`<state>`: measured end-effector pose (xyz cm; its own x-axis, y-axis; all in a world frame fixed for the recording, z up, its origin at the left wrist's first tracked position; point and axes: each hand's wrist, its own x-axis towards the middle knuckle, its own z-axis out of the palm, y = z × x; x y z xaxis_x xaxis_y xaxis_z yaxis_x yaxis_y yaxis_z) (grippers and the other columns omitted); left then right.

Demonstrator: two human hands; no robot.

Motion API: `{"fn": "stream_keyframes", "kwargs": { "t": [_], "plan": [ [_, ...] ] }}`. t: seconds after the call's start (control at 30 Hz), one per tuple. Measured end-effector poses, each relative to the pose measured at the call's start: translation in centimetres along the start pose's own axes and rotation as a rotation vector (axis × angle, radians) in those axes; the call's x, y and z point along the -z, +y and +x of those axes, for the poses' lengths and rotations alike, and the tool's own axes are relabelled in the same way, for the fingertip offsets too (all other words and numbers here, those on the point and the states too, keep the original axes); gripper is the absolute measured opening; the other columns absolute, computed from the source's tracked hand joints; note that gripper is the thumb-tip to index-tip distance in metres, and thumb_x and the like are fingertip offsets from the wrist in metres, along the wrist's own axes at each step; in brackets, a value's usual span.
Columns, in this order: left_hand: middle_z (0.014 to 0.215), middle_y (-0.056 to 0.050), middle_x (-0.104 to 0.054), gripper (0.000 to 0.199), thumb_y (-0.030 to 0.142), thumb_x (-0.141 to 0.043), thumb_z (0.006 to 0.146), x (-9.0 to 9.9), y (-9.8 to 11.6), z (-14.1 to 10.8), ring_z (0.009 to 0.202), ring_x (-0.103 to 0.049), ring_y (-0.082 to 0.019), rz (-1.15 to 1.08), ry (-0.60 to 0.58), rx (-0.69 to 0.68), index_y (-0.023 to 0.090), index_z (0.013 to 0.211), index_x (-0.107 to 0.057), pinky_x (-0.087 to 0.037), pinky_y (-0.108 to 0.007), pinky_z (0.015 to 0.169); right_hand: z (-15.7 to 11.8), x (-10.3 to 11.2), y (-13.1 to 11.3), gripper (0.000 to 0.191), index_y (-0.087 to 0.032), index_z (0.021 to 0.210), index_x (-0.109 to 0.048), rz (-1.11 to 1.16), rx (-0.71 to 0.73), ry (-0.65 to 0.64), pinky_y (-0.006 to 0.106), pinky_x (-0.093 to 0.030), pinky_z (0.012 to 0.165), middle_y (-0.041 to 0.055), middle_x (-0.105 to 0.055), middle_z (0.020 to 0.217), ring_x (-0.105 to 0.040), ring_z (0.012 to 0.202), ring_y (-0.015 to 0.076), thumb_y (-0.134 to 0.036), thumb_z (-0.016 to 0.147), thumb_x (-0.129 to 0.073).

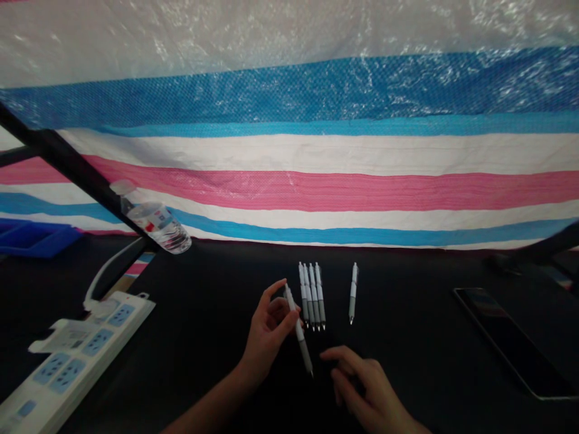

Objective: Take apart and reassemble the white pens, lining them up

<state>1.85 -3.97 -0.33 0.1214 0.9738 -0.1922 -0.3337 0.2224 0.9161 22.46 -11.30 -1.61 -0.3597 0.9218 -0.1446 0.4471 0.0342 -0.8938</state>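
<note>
Between the thumb and fingers of my left hand (266, 334) is a white ballpoint pen (299, 331) with a grey grip. Its tip points down toward me, and the index finger lies at its top end. My right hand (362, 383) is just right of that tip, fingers loosely curled and apart, with nothing visible in them. Beyond the left hand, several matching pens (312, 295) lie side by side in a row on the black table (217, 301). One more pen (353, 293) lies alone to the right of the row.
A white power strip (85, 361) with a cable occupies the left side. Behind it stand a tilted water bottle (160, 226) and a blue tray (38, 238). A dark phone (511, 343) lies at the right. A striped plastic sheet (289, 150) hangs behind the table.
</note>
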Motion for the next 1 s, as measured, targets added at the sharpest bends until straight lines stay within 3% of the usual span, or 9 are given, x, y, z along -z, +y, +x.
{"fn": "stream_keyframes", "kwargs": {
  "t": [0.17,0.63,0.77,0.9,1.0],
  "plan": [
    [0.082,0.001,-0.068,0.051,0.030,-0.083,0.077,0.0,0.0,0.0,0.072,-0.069,-0.019,0.027,0.026,-0.008,0.025,0.121,-0.058,-0.059,-0.033,0.067,0.1,0.0,0.0,0.035,-0.020,0.117,-0.062,-0.002,0.022,-0.013,0.023,-0.037,0.051,-0.0029,-0.060,0.060,-0.053,0.051,0.0127,-0.043,0.103,-0.040],
    [0.082,0.001,-0.069,0.055,0.029,-0.081,0.079,-0.2,1.1,0.0,0.071,-0.069,-0.018,0.070,-0.019,-0.018,0.024,0.128,-0.056,-0.059,-0.031,0.066,0.2,-0.3,0.6,0.040,-0.019,0.115,-0.062,0.065,0.007,-0.028,0.023,-0.034,0.049,-0.0027,-0.059,0.059,-0.051,0.050,0.0120,-0.049,0.103,-0.039],
    [0.087,0.000,-0.068,0.060,0.030,-0.079,0.078,0.0,2.1,2.1,0.073,-0.068,-0.018,0.269,-0.013,-0.116,0.025,0.133,-0.056,-0.056,-0.027,0.062,0.1,-0.2,1.0,0.040,-0.020,0.117,-0.061,0.055,0.027,-0.029,0.023,-0.033,0.049,-0.0032,-0.059,0.059,-0.049,0.048,0.0114,-0.050,0.103,-0.039],
    [0.080,0.003,-0.063,0.057,0.029,-0.081,0.074,0.4,2.2,5.4,0.063,-0.065,-0.015,0.539,-0.008,-0.254,0.024,0.128,-0.064,-0.054,-0.025,0.060,0.1,-0.2,1.2,0.039,-0.020,0.120,-0.061,0.030,0.041,-0.018,0.022,-0.036,0.051,-0.0029,-0.060,0.060,-0.052,0.051,0.0119,-0.048,0.104,-0.038],
    [0.077,0.005,-0.061,0.060,0.030,-0.081,0.073,0.4,1.6,7.0,0.059,-0.064,-0.014,0.586,0.013,-0.256,0.021,0.129,-0.062,-0.054,-0.025,0.058,0.2,-0.2,1.0,0.038,-0.019,0.119,-0.062,0.001,0.065,0.007,0.023,-0.038,0.052,-0.0027,-0.061,0.060,-0.054,0.052,0.0125,-0.045,0.104,-0.039]
  ]
}}
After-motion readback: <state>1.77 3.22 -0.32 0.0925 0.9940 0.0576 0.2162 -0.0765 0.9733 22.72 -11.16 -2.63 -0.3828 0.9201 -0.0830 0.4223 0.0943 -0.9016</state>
